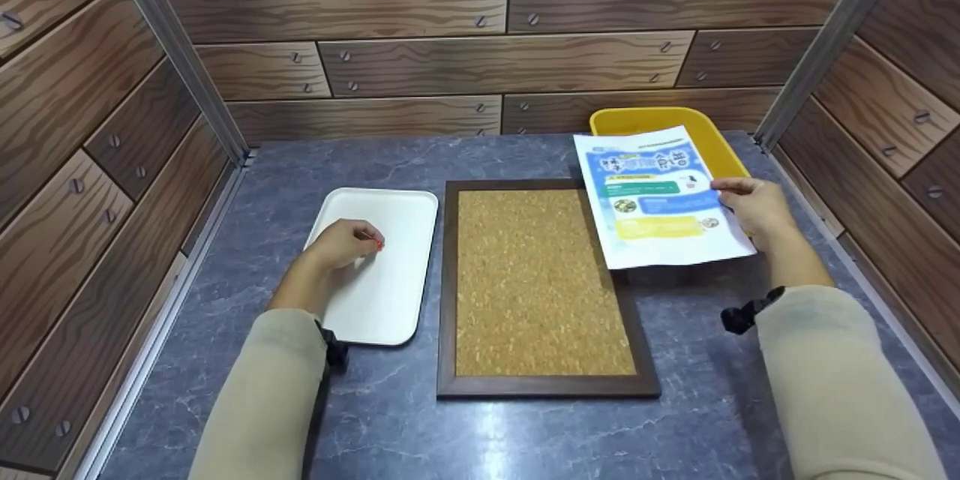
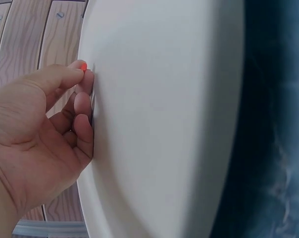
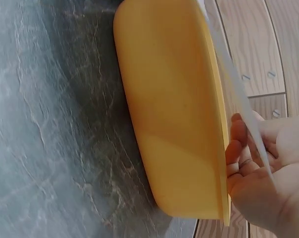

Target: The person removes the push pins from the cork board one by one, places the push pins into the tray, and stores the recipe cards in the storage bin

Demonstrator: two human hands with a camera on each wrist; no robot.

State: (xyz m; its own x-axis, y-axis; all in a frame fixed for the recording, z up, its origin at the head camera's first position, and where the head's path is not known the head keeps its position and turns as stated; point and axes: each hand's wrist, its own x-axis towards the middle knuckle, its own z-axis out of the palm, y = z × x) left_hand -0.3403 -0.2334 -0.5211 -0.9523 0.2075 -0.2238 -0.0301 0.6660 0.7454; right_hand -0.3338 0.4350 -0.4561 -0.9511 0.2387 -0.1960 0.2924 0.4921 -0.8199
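Observation:
My left hand (image 1: 343, 244) is over the white tray (image 1: 390, 300). Between thumb and forefinger it pinches a small red push pin (image 2: 83, 66), whose thin point shows faintly in the left wrist view. The other fingers curl close to the tray. On the right, my right hand (image 1: 756, 211) grips a printed sheet of paper (image 1: 660, 202) by its right edge. The sheet, with blue, green and yellow blocks, hangs over part of the yellow bin (image 1: 637, 120) and overlaps the upper right corner of the cork board (image 1: 540, 285). In the right wrist view the paper (image 3: 238, 94) appears nearly edge-on.
The cork board has a dark brown frame (image 1: 547, 387) and lies mid-table, right of the tray. The yellow bin (image 3: 169, 109) stands at the back right. Wood-patterned walls (image 1: 420, 4) with metal corner posts enclose the dark marbled tabletop (image 1: 375, 420) at the back and sides.

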